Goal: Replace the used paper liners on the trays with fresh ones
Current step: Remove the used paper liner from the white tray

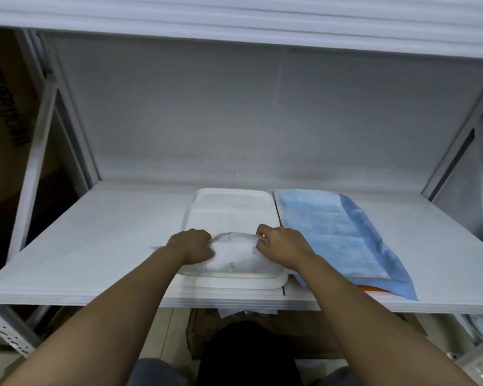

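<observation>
Forearms: both bare, reaching forward from the bottom corners and converging over the shelf's front edge.
Below the shelf: a brown cardboard box (262,341) under the front lip, and a perforated metal angle strut (3,332) at lower left.
Shelf (95,246): white board; its front edge runs across the view, and its left half is bare white surface.
Left hand (191,246): fingers curled, pinching the left end of the used liner.
Right hand (280,246): fingers curled, pinching the liner's right end, just left of the blue sheets.
Used liner (234,254): white paper with faint dark marks, bunched and lifted into a hump between the two hands over the near half of the tray.
Tray (229,207): white, rounded corners, slightly right of the shelf's centre; a second rim shows beneath at the front, so it appears to sit on another tray. The near rim almost reaches the shelf's front edge.
Blue sheets (332,235): a flat stack touching the tray's right side, the near corner overhanging the shelf front, an orange edge showing underneath.
Right of the stack: bare shelf up to the white upright.
Back: a plain white panel, well behind the tray.
Overhead: the white upper shelf edge (234,20).
</observation>
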Demonstrator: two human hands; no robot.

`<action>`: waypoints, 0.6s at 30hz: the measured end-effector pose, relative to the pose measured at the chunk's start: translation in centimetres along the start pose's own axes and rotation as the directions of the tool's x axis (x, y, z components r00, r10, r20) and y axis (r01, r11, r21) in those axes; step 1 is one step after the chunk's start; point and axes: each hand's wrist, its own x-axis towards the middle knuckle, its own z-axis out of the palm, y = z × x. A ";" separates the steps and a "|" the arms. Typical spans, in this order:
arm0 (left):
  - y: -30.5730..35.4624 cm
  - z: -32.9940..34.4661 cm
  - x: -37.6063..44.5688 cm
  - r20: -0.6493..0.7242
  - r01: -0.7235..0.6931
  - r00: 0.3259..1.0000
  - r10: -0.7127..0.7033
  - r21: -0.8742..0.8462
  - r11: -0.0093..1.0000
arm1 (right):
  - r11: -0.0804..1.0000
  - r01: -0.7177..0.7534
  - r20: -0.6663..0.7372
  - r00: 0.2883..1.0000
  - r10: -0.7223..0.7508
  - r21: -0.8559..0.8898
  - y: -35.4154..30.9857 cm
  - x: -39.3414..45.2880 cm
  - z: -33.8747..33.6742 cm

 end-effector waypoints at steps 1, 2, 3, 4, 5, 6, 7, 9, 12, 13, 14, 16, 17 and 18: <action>-0.2 -0.4 0.4 0.028 0.019 0.999 -0.019 -0.020 1.000 | 1.000 -0.018 0.022 1.000 0.018 0.001 0.1 0.2 -0.7; -0.4 -0.8 0.8 0.057 0.040 0.998 -0.037 -0.038 0.999 | 0.999 -0.031 0.046 0.998 0.031 -0.011 0.2 0.5 -1.2; -0.7 -1.1 1.2 0.074 0.053 0.996 -0.049 -0.043 0.998 | 0.999 -0.038 0.068 0.997 0.040 -0.035 0.4 0.8 -1.7; -0.8 -1.3 1.5 0.075 0.060 0.996 -0.057 -0.038 0.997 | 0.997 -0.042 0.082 0.996 0.047 -0.067 0.7 1.1 -1.9; -0.9 -1.4 1.8 0.052 0.065 0.997 -0.064 -0.024 0.998 | 0.994 -0.046 0.082 0.995 0.054 -0.098 1.0 1.5 -2.1; -0.9 -1.5 2.1 0.011 0.071 0.997 -0.071 -0.002 0.997 | 0.991 -0.057 0.063 0.996 0.065 -0.120 1.4 2.0 -2.1; -0.9 -1.6 2.5 -0.051 0.079 0.996 -0.077 0.028 0.997 | 0.989 -0.078 0.031 0.996 0.083 -0.126 1.7 2.6 -1.9; -0.5 -1.6 3.1 -0.192 0.092 0.979 -0.068 0.118 0.989 | 0.985 -0.127 -0.045 0.991 0.122 -0.114 2.3 3.8 -1.2; -0.1 -0.3 3.9 -0.350 0.077 0.937 -0.010 0.177 0.981 | 0.979 -0.161 -0.100 0.984 0.149 -0.126 2.7 5.3 0.2; -0.1 0.3 4.1 -0.386 0.062 0.922 0.012 0.177 0.982 | 0.975 -0.171 -0.103 0.982 0.157 -0.141 2.8 5.6 0.8; 0.0 1.0 4.2 -0.395 0.041 0.918 0.040 0.195 0.980 | 0.972 -0.182 -0.104 0.980 0.168 -0.149 2.8 6.0 1.3; 0.1 2.5 4.6 -0.341 -0.011 0.935 0.097 0.248 0.969 | 0.967 -0.205 -0.098 0.977 0.192 -0.149 2.9 6.7 2.4; 0.0 3.3 4.9 -0.289 -0.036 0.951 0.113 0.260 0.965 | 0.964 -0.217 -0.093 0.974 0.205 -0.154 3.0 7.1 3.0; 0.0 4.1 5.0 -0.232 -0.054 0.966 0.116 0.259 0.964 | 0.960 -0.228 -0.087 0.972 0.216 -0.164 3.0 7.3 3.5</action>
